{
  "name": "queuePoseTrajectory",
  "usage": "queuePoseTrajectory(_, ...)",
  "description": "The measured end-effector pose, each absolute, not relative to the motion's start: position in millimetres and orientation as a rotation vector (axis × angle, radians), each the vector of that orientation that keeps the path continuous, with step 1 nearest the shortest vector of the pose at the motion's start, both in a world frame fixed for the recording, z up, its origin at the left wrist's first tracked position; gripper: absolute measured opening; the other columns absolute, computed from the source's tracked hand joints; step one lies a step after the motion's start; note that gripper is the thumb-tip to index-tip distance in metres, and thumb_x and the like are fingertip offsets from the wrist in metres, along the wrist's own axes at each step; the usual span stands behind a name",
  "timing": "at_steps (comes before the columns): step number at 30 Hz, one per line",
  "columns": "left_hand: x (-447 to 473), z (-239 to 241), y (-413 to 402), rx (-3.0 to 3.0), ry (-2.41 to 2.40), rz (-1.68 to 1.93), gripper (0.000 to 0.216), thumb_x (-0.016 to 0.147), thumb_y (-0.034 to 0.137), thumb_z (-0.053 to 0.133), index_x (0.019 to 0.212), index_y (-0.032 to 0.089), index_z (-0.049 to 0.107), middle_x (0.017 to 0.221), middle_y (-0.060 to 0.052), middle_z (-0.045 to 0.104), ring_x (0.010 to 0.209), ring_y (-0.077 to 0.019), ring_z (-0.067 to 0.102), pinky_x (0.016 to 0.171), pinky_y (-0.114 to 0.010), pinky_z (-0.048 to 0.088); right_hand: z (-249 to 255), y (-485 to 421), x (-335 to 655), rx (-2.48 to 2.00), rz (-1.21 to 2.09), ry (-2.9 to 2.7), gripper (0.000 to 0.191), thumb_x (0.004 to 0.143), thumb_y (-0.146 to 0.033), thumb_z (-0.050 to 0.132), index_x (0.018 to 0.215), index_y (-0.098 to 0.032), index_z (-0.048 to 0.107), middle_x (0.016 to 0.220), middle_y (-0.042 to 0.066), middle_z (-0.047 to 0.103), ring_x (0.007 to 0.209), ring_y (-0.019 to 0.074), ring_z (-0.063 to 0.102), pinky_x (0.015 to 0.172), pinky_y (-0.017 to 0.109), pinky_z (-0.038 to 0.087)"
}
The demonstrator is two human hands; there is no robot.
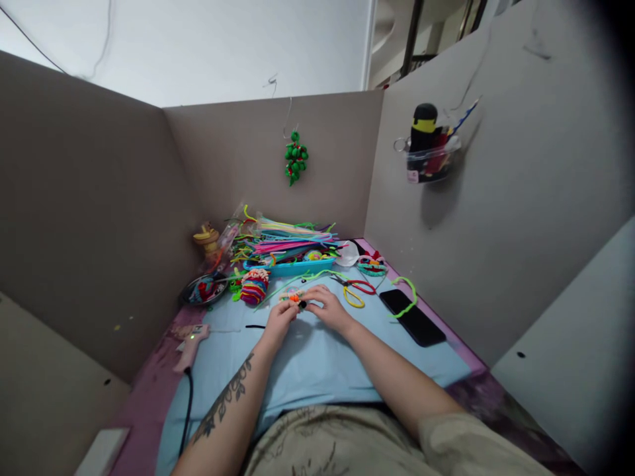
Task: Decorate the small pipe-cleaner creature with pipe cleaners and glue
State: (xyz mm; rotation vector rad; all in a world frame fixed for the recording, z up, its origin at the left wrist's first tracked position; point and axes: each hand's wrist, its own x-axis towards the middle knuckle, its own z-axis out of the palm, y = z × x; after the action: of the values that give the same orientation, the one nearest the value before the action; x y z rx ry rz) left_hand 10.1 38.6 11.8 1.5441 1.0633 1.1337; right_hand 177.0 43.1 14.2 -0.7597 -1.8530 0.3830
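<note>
Both of my hands meet over the light blue mat (317,363) in the middle of the desk. My left hand (280,320) and my right hand (328,307) pinch a small pipe-cleaner piece (296,299) with orange, pink and dark parts between their fingertips. A long light green pipe cleaner (317,274) runs from that spot toward the back. Red-and-yellow scissors (354,289) lie just right of my right hand. A short black piece (254,326) lies on the mat left of my left hand.
A pile of coloured pipe cleaners (288,241) in a blue tray sits at the back. A pink glue gun (190,344) lies at left, a black phone (413,316) with a green loop at right. Grey partition walls enclose the desk; a green ornament (296,157) hangs on the back wall.
</note>
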Motion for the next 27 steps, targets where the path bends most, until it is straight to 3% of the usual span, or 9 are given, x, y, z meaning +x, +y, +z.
queuePoseTrajectory(11,13,12,37,1.535,1.044,1.106,0.021,0.064,0.033,0.053,0.053,0.016,0.05,0.05,0.003,0.041,0.054,-0.0108,0.038,0.053,-0.022,0.03,13,36,172,-0.843,0.482,-1.795,0.013,0.075,-0.017,0.061,0.083,-0.021,0.069,0.074,0.003,0.066,0.071,0.016,0.058,0.067,0.029,0.047)
queuePoseTrajectory(27,14,10,38,1.595,1.051,1.156,0.025,0.071,0.037,0.054,0.059,0.016,0.05,0.054,0.003,0.044,0.055,-0.0107,0.039,0.054,-0.023,0.03,5,39,165,-0.903,0.414,-1.678,0.007,0.073,-0.019,0.061,0.077,-0.019,0.066,0.072,0.003,0.063,0.067,0.0147,0.057,0.063,0.027,0.047)
